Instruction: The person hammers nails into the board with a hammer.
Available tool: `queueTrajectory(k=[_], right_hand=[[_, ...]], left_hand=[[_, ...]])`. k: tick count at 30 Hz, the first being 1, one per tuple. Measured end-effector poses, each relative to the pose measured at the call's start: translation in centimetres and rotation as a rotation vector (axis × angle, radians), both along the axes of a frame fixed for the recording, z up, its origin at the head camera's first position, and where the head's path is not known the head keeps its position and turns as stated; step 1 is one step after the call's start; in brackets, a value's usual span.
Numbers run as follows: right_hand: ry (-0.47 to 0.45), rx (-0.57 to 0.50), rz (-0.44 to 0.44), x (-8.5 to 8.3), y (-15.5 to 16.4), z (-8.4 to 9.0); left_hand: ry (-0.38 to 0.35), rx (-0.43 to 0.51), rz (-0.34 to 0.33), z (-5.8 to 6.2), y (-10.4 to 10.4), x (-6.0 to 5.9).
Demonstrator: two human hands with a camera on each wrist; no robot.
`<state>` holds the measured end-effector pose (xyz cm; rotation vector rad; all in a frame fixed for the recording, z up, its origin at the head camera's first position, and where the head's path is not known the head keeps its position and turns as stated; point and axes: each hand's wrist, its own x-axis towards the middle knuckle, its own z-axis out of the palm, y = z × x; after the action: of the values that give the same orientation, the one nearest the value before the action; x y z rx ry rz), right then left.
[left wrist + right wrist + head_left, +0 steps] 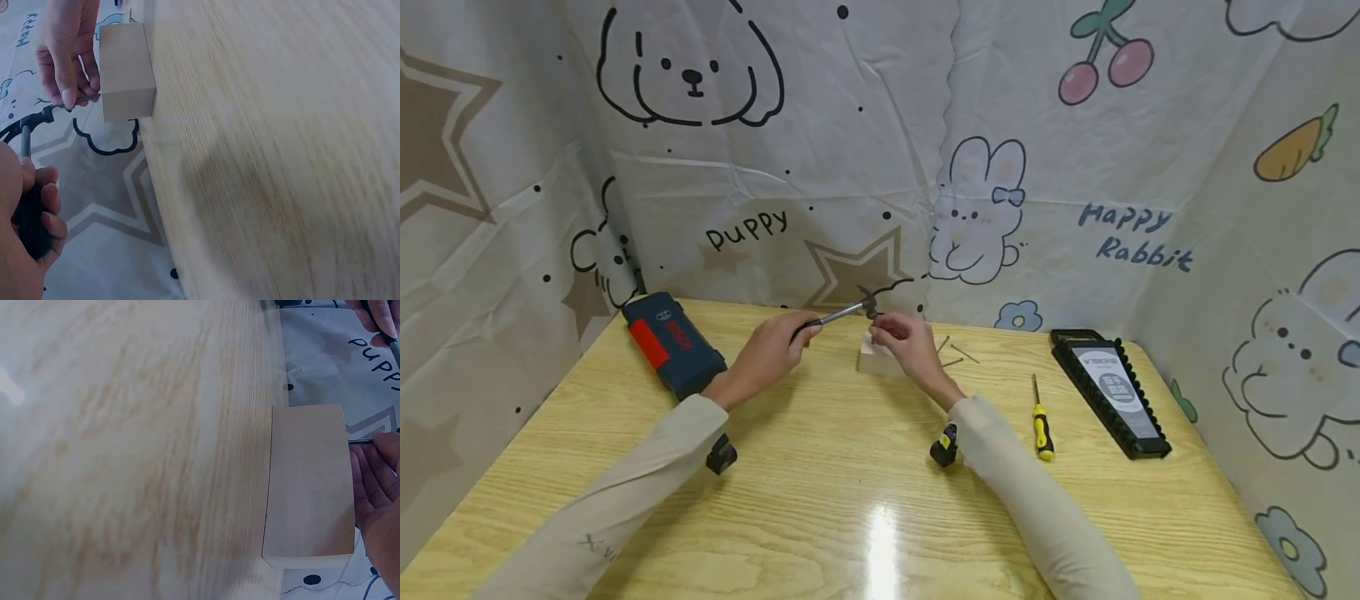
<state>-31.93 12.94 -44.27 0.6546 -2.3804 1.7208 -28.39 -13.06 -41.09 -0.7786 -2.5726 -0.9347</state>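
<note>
My left hand (772, 348) grips the black handle of a small hammer (850, 310); its metal head hangs just above my right hand (901, 335). The right hand pinches a thin nail (360, 441) upright against the top of a pale wooden block (874, 360) near the table's back edge. In the left wrist view the block (127, 70) lies beside the right hand (65, 53), with the hammer head (39, 119) close by and the left hand (28, 219) wrapped round the handle. In the right wrist view the block (309, 481) fills the right side, with fingers (375, 484) next to it.
A blue tool case (673, 342) lies at the back left of the wooden table (850, 500). Loose nails (957, 354) lie right of the block. Further right are a yellow-handled screwdriver (1041, 421) and a black tool holder (1110, 392). Printed sheets wall in three sides.
</note>
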Motion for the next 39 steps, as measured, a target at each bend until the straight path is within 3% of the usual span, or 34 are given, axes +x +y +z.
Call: queueTrajectory(k=[13, 39], right_hand=[[0.029, 0.023, -0.006, -0.11, -0.08, -0.24], [-0.002, -0.011, -0.001, -0.26, -0.06, -0.51]], left_hand=[[0.023, -0.005, 0.004, 0.14, -0.11, 0.24], [0.019, 0.001, 0.007, 0.39, 0.06, 0.32]])
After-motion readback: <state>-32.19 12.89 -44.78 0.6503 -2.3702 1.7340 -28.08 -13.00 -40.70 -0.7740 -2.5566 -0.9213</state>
